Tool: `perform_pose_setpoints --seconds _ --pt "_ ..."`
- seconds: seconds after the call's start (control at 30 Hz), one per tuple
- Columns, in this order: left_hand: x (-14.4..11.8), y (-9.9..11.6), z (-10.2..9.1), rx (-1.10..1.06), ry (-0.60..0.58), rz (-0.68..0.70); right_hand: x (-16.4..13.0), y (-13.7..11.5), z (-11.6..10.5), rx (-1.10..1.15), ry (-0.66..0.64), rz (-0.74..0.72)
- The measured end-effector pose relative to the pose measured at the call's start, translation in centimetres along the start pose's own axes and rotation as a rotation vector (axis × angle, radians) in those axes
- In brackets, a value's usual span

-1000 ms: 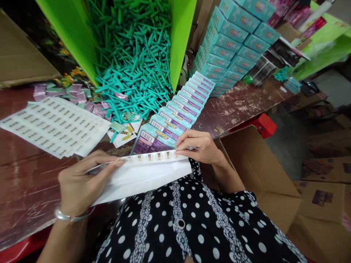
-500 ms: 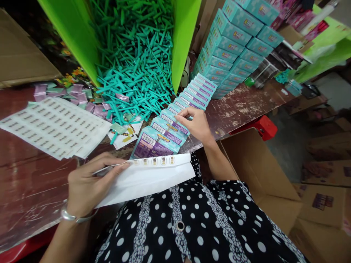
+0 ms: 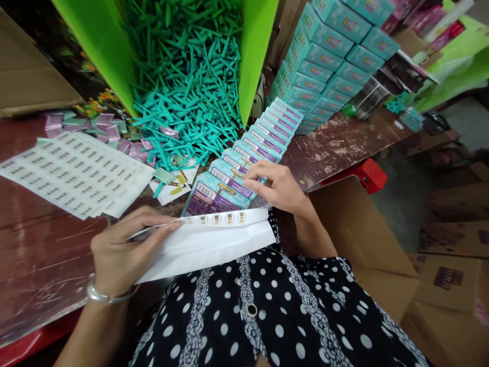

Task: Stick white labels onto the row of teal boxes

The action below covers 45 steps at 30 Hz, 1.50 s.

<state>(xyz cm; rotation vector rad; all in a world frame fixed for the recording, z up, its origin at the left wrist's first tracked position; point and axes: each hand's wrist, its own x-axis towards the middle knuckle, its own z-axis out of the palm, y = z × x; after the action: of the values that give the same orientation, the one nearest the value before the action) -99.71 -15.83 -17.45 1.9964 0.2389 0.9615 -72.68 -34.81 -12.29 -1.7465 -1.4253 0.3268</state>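
My left hand (image 3: 122, 250) pinches a folded white sticker sheet (image 3: 217, 250) at its left end. A row of round clear stickers with small dark and gold prints runs along the sheet's upper fold. My right hand (image 3: 280, 188) hovers over the nearer end of a slanting row of overlapping teal and purple boxes (image 3: 214, 199), thumb and forefinger together. Whatever lies between those fingertips, if anything, is too small to make out. Barcodes and purple panels face up on the boxes.
More sticker sheets (image 3: 76, 173) lie at left, near purple and green packets (image 3: 103, 127). Behind, a bright green bin (image 3: 260, 51) spills teal plastic pieces (image 3: 191, 117). Stacked teal boxes (image 3: 324, 56) stand at back right. An open carton (image 3: 362, 229) sits by my right arm.
My right hand has moved toward me along the box row, to the boxes nearest the sheet. My left hand still holds the sticker sheet in nearly the same place.
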Motion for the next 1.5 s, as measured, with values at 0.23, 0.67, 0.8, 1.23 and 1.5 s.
perform_pose_setpoints --seconds 0.23,0.67,0.8,1.23,1.5 --pt "0.2 0.1 0.5 -0.007 0.007 -0.006 -2.2 -1.5 -0.3 0.149 -0.19 -0.112" --pt "0.1 0.7 0.6 0.021 0.062 -0.029 -2.2 -1.5 -0.5 0.115 -0.164 -0.014" --pt "0.1 1.2 0.6 0.028 0.035 -0.003 -2.3 -1.3 0.1 0.101 -0.171 -0.038" --pt "-0.3 1.7 0.9 -0.006 0.015 -0.115 -3.2 -0.8 0.7 0.13 -0.108 0.027" --pt "0.3 1.8 0.7 -0.013 -0.005 -0.105 -3.1 -1.0 0.2 0.063 -0.071 -0.103"
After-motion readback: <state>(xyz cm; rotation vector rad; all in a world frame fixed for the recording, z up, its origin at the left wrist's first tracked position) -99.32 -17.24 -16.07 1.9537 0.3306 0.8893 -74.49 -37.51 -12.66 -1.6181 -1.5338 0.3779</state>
